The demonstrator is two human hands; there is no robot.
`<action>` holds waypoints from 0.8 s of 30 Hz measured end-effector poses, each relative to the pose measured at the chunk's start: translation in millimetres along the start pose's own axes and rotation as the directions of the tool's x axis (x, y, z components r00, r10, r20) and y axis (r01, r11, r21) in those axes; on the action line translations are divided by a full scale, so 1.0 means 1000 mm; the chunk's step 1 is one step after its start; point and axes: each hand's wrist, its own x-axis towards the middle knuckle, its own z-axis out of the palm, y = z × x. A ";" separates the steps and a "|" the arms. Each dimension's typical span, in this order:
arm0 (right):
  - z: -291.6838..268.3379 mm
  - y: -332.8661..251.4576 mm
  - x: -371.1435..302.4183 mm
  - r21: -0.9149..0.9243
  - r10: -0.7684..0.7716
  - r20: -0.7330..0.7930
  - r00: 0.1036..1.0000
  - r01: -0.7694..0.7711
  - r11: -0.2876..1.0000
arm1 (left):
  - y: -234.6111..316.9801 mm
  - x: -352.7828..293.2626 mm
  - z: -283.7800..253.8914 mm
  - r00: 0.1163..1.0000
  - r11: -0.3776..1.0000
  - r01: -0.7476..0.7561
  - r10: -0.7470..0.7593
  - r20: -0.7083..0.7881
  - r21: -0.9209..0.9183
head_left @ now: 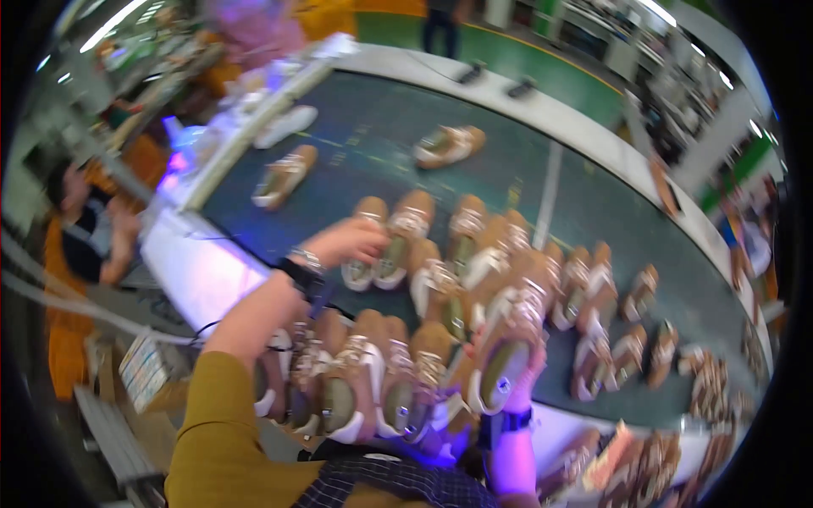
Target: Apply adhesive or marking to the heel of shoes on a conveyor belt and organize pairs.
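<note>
My right hand (535, 372) is closed around a brown sneaker (518, 317) with white trim and pale laces. It tilts its toe away from me, and the olive insole shows. My left hand (345, 240) reaches over the belt, fingers loosely bent and somewhat blurred. Its fingertips are at a tan sneaker (359, 269), beside another tan sneaker (409, 224); whether they touch cannot be made out. Between my hands, several similar sneakers stand close together, one a laced sneaker (432, 284). A watch-like black band sits on each wrist.
A dark green conveyor belt (381, 110) with a pale rim carries more shoes, including a lone sneaker (449, 146) farther off. Close to my body is a row of sneakers (343, 398). Another person (89, 224) sits at the left; shoes also fill a lower-right shelf (584, 457).
</note>
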 end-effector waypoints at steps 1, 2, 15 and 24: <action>0.007 -0.002 0.006 -0.150 -0.038 -0.081 0.996 0.025 0.988 | -0.013 0.006 -0.024 0.996 0.996 0.025 -0.017 -0.083 0.091; -0.023 0.003 0.012 -0.105 0.002 0.077 0.997 0.006 0.994 | -0.001 -0.002 -0.020 0.987 0.982 0.095 -0.072 -0.145 0.162; -0.036 0.015 0.045 -0.088 0.107 0.119 0.987 -0.097 0.991 | -0.099 0.032 -0.073 0.922 0.954 0.295 -0.297 -0.247 -0.045; -0.044 0.014 0.023 -0.030 0.052 0.046 0.998 -0.051 0.998 | -0.100 0.048 -0.049 0.883 0.949 0.314 -0.294 -0.367 -0.006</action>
